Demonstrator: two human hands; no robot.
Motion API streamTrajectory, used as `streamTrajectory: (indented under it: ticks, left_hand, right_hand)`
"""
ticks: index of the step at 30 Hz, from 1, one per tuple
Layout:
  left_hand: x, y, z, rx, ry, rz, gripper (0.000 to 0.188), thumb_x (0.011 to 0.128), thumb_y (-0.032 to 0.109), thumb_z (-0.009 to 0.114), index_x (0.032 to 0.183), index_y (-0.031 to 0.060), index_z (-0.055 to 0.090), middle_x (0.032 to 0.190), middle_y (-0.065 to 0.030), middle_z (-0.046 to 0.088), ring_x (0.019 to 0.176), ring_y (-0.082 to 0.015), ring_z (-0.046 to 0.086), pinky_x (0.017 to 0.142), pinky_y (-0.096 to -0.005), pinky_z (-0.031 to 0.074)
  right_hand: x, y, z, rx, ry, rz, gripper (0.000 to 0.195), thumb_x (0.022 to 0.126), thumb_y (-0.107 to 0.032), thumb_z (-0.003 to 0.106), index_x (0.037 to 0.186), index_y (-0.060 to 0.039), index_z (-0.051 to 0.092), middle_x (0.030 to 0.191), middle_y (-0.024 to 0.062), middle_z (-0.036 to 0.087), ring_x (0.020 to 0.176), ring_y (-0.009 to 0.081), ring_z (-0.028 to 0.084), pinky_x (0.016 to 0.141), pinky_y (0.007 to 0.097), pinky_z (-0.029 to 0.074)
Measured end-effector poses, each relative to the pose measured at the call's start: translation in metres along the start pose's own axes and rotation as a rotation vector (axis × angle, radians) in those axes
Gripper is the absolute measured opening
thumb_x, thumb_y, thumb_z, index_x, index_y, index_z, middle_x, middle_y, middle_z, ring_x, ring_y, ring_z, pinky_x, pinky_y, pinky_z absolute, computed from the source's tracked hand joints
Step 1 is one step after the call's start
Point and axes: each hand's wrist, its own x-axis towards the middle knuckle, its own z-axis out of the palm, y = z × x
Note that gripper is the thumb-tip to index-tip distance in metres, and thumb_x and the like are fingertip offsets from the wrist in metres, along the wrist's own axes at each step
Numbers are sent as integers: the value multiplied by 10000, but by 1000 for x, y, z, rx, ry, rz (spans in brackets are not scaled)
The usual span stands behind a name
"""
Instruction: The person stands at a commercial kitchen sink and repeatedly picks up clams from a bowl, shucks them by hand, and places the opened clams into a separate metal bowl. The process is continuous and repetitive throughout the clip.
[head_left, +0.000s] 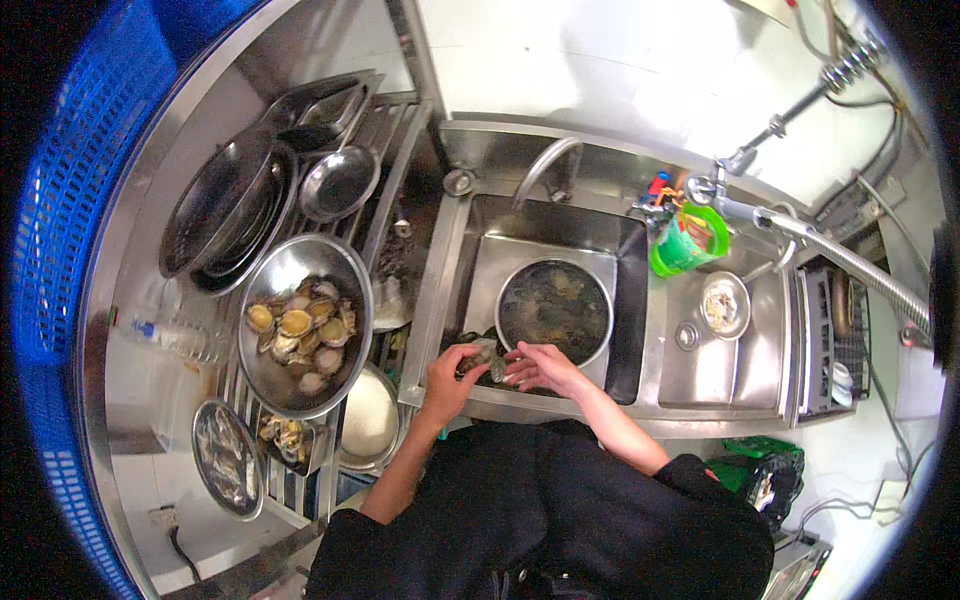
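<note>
My left hand (450, 377) grips a grey-brown shellfish (487, 362) between thumb and fingers, above the front left of the sink (480, 262). Close on its right, my right hand (550, 369) has its fingers spread, with nothing held in it; whether the fingertips touch the shellfish is hard to tell. Just beyond both hands, a round metal basin (555, 311) stands in the sink with dark, murky liquid and blurred pieces inside. Dark shells partly show behind my left hand. To the left, a large steel bowl (255, 367) contains several shelled abalones (295, 323).
A curved faucet (551, 161) reaches over the sink. On the right are a green bag (686, 244), a second sink (682, 382) with a small metal bowl (726, 306) in it, and a sprayer hose (847, 259). Pans (217, 199) and a fish tray (227, 459) occupy the left rack.
</note>
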Motion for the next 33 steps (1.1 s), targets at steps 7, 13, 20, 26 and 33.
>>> streamTrajectory:
  ticks: [7,13,20,26,33]
  left_hand:
    - [31,98,30,4,-46,823,386,735,22,814,1077,18,635,1241,-205,664,1177,-379,643,961,-448,554]
    - [38,146,45,-156,-147,833,359,772,-16,773,1103,-4,636,1289,-241,631,1279,-444,562,1056,-514,476]
    - [35,145,67,-59,-209,954,333,775,12,796,1064,4,629,1337,-249,594,1293,-455,545,1065,-516,466]
    - [33,140,65,-22,-201,932,464,745,10,807,1139,25,562,1398,-264,549,1334,-434,515,1076,-493,466]
    - [12,138,74,-296,-480,268,702,864,-46,606,1481,18,277,1505,-235,421,1350,-394,489,1129,-435,388]
  right_hand:
    - [-130,-46,41,419,-214,-612,354,1037,-228,560,1298,11,562,1212,157,670,1048,292,697,879,471,606]
    - [-173,-52,31,491,-212,-731,425,999,-116,596,1402,-10,513,1285,122,645,1152,255,654,976,456,571]
    - [-174,-30,21,642,-154,-790,405,954,-92,649,1341,-9,558,1217,98,663,1098,238,669,963,445,580]
    - [-180,-38,34,176,288,-823,313,937,-17,660,1244,7,605,1133,79,682,1043,162,670,894,325,577]
    - [-175,-49,56,-443,681,-1093,343,866,85,657,1194,-11,627,1056,95,706,976,141,690,812,278,575]
